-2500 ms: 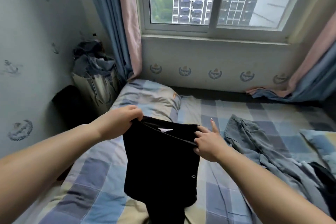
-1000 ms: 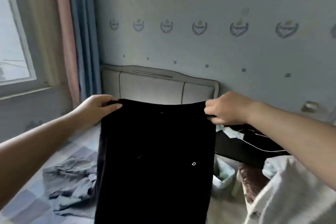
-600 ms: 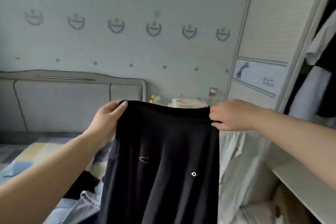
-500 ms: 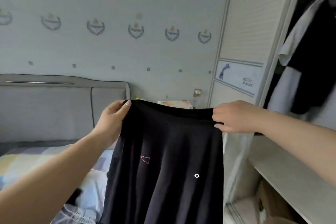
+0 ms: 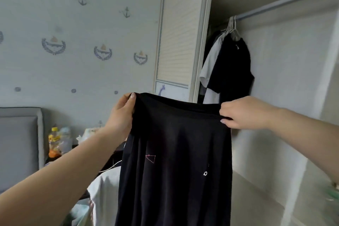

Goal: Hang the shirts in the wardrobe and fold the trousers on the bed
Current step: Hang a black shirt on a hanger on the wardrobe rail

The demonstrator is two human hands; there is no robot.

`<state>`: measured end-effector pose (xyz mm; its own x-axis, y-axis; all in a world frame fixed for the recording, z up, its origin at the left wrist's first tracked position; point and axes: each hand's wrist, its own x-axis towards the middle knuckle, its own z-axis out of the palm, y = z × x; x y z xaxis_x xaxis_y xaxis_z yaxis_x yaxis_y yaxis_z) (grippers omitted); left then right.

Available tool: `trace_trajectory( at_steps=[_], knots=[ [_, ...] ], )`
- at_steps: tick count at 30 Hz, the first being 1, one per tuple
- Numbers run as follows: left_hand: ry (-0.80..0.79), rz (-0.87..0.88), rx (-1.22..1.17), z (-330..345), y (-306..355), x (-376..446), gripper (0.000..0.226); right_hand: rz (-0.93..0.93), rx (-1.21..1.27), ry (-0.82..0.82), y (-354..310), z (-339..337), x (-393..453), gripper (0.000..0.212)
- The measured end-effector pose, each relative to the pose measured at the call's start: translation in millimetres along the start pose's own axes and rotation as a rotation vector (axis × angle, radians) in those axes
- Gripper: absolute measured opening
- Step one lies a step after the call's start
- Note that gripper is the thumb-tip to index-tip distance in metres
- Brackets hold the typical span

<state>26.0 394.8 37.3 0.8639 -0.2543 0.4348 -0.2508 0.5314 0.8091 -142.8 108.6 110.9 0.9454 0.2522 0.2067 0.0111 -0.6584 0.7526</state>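
Black shirt (image 5: 176, 161) — top edge gripped by both hands.

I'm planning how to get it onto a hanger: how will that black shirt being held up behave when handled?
Probably floppy: the black shirt sags between the left hand and right hand and drapes in soft folds. Likely light, since pinches at its upper edge carry it. It would probably collapse if one hand released.
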Motion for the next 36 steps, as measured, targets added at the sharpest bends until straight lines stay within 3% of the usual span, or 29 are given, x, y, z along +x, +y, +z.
trace_trajectory(
  at_steps=[10, 17, 28, 36],
  knots=[
    [-0.117, 0.024, -0.138, 161.8, -41.5, 71.0, 0.022, 0.405, -0.02, -0.227, 106.5, 24.6, -45.7, 0.03],
    [-0.177, 0.024, -0.225, 247.2, -67.2, 123.5, 0.023, 0.671, -0.039, -0.347, 149.2, 54.8, -53.6, 0.046],
    [-0.377, -0.047, -0.441, 344.5, -130.7, 270.5, 0.026, 0.888, -0.059, -0.39, 226.0, 134.7, 16.8, 0.071],
    [-0.599, -0.192, -0.604, 425.7, -169.7, 363.0, 0.037, 1.032, -0.204, -0.475, 299.0, 181.1, 33.9, 0.068]
  ],
)
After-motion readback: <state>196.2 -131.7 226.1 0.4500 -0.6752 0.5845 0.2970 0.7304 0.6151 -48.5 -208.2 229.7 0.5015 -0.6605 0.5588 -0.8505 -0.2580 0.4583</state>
